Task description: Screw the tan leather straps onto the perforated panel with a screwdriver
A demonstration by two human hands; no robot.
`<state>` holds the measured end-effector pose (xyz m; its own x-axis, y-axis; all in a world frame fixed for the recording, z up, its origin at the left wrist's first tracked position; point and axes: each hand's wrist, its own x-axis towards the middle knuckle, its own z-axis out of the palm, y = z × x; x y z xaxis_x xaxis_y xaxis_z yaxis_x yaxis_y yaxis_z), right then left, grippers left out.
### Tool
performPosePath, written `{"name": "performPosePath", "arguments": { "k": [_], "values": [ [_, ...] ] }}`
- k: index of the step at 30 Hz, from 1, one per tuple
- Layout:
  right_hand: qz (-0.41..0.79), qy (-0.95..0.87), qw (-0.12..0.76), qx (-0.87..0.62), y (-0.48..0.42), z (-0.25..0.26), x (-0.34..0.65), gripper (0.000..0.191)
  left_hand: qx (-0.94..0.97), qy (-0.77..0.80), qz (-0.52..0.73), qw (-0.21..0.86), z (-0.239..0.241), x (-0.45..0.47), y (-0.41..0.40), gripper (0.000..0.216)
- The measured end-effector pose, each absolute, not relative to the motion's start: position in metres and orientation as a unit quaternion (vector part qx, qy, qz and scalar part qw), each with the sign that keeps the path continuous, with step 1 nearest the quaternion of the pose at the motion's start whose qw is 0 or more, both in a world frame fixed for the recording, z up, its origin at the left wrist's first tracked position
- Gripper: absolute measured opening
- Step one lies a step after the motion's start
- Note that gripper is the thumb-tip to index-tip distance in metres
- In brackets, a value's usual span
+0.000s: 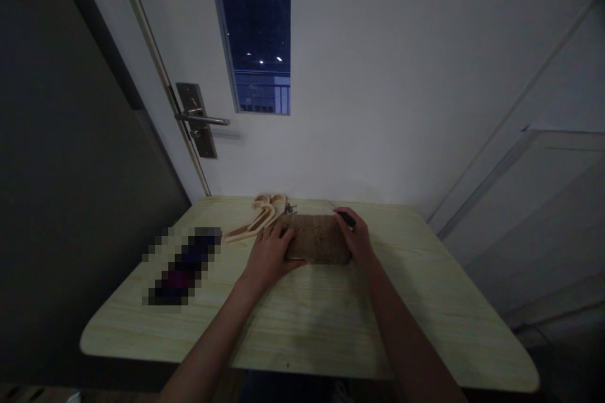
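A brown, flat rectangular block [317, 240], perhaps cardboard, lies on the table in front of me. My left hand [275, 245] grips its left end, with the fingers over the top and the thumb along the near edge. My right hand [354, 234] rests against the right end and holds a screwdriver [347, 218]. Its dark handle sits between thumb and fingers, and its thin shaft points up and to the left. Small marks dot the block's upper face. Just beyond my left hand lie beige hook-shaped pieces [262, 217] and a few small metal bits [292, 208], possibly screws.
The pale wood-grain table [425, 327] stands against a white door [378, 107] with a metal handle [203, 119] and a narrow window. A pixelated dark item [184, 267] lies on the table's left side. A dark panel [70, 170] borders the left.
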<state>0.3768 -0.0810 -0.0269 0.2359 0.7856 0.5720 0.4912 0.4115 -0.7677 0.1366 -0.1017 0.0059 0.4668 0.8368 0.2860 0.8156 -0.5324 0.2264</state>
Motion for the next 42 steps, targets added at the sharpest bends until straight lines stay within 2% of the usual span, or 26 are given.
{"name": "performPosePath", "arguments": {
  "k": [2,5,7,10,14,20,25,29,35,39,42],
  "values": [
    [0.128,-0.615,0.572,-0.527,-0.080,-0.028,0.374,0.026,0.849,0.498,0.175,0.025,0.015,0.134,-0.101,0.060],
    [0.130,-0.631,0.555,-0.527,-0.081,-0.028,0.371,0.027,0.852,0.492,0.177,0.035,0.028,0.131,-0.086,0.036],
    [0.127,-0.637,0.546,-0.529,-0.082,-0.027,0.371,0.027,0.810,0.551,0.197,0.021,0.034,0.129,-0.070,0.030],
    [0.115,-0.640,0.537,-0.537,-0.084,-0.025,0.370,0.027,0.742,0.651,0.159,0.009,0.035,0.124,-0.050,0.023],
    [0.081,-0.632,0.527,-0.563,-0.085,-0.024,0.374,0.028,0.724,0.672,0.151,0.022,0.028,0.110,-0.045,0.026],
    [0.077,-0.560,0.554,-0.611,-0.079,-0.032,0.388,0.013,0.762,0.643,0.073,0.032,0.020,0.092,-0.052,0.022],
    [0.085,-0.554,0.549,-0.620,-0.076,-0.040,0.386,0.012,0.754,0.654,0.057,0.021,0.017,0.088,-0.048,0.021],
    [0.093,-0.563,0.546,-0.613,-0.078,-0.041,0.380,0.011,0.760,0.643,0.096,0.007,0.021,0.091,-0.047,0.024],
    [0.101,-0.562,0.563,-0.598,-0.080,-0.038,0.375,0.013,0.734,0.630,0.242,-0.074,0.032,0.133,-0.071,0.032],
    [0.129,-0.565,0.579,-0.574,-0.083,-0.033,0.370,0.032,0.790,0.565,0.229,-0.065,0.027,0.169,-0.092,0.032],
    [0.127,-0.568,0.589,-0.560,-0.085,-0.028,0.368,0.032,0.835,0.499,0.225,-0.064,0.017,0.187,-0.100,0.027]
  ]
}}
